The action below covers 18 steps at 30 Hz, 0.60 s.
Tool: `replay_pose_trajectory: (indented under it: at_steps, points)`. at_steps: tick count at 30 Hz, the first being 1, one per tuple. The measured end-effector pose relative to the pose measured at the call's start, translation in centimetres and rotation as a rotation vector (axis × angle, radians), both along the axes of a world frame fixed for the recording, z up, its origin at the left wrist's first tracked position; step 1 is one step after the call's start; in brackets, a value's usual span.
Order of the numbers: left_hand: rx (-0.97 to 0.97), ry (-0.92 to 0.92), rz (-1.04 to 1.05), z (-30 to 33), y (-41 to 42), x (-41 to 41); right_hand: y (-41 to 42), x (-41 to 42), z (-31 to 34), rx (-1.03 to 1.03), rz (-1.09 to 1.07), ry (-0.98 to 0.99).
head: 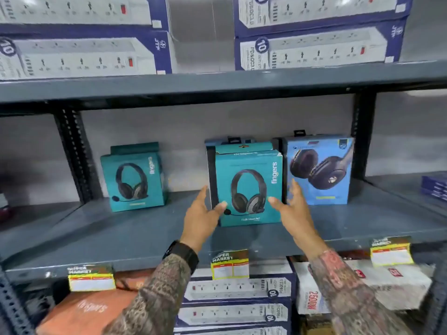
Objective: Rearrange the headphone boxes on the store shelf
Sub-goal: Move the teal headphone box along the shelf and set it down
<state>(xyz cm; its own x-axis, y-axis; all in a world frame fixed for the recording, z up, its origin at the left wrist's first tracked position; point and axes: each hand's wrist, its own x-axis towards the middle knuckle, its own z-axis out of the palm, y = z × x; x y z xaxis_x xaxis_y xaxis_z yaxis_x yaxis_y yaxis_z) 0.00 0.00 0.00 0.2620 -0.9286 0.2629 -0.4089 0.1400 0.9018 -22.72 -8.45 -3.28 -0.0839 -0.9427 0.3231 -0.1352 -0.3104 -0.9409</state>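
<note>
A teal headphone box (251,180) stands upright in the middle of the grey shelf (121,235), near its front. My left hand (202,215) is spread open at the box's lower left corner, thumb touching its front. My right hand (291,209) is open at its lower right side, fingers apart. Neither hand grips it. A second teal headphone box (134,181) stands further left and back. A light blue headphone box (320,170) stands right of the middle one. More boxes are partly hidden behind the middle box.
Blue and white power strip boxes (79,56) fill the upper shelf, and more lie below (237,290). An orange box (84,310) sits at the lower left, white boxes (391,284) at the lower right. Yellow price tags (229,264) hang on the shelf edge.
</note>
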Motion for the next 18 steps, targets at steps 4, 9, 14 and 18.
replay_pose_trajectory:
  at_steps: [4,9,14,18]
  points:
    - [0.050,0.025,-0.229,-1.3,-2.2,0.3,-1.4,0.0,-1.0,0.024,0.041,0.044]
    - [0.004,0.010,-0.188,-4.2,-4.8,0.8,-1.0,0.4,-1.6,0.016,0.043,0.027]
    - [-0.089,0.087,-0.115,-2.2,0.1,-1.2,3.6,-0.4,1.0,-0.069,0.035,-0.018]
    - [-0.204,0.135,-0.065,-0.6,7.0,-3.1,11.0,-1.8,2.9,-0.131,0.062,-0.135]
